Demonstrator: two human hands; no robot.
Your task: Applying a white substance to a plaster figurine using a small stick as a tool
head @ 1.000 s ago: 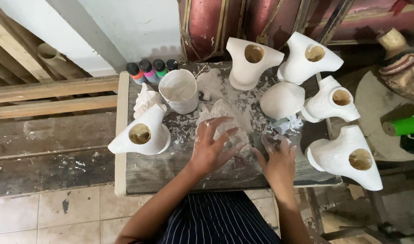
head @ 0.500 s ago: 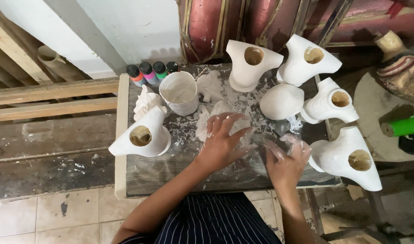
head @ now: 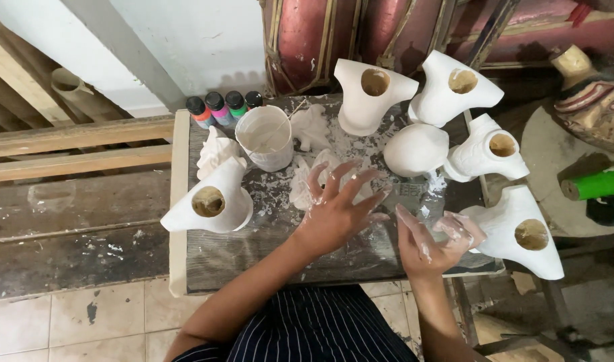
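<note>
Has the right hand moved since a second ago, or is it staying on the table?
Yes. The right hand has lifted off the table and drawn back toward the person, palm turned up, beside the white cast.

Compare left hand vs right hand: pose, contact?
Left hand is spread wide, fingers over the white lump on the table; right hand is curled, palm up, holding nothing visible. Left hand reaches over the table's middle; right hand sits near its edge, beside a white cast. Both are smeared with white plaster.

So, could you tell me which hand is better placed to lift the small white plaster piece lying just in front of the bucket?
Left. The left hand hovers spread directly over the plaster piece, while the right hand sits farther off, beside a hollow cast.
</note>
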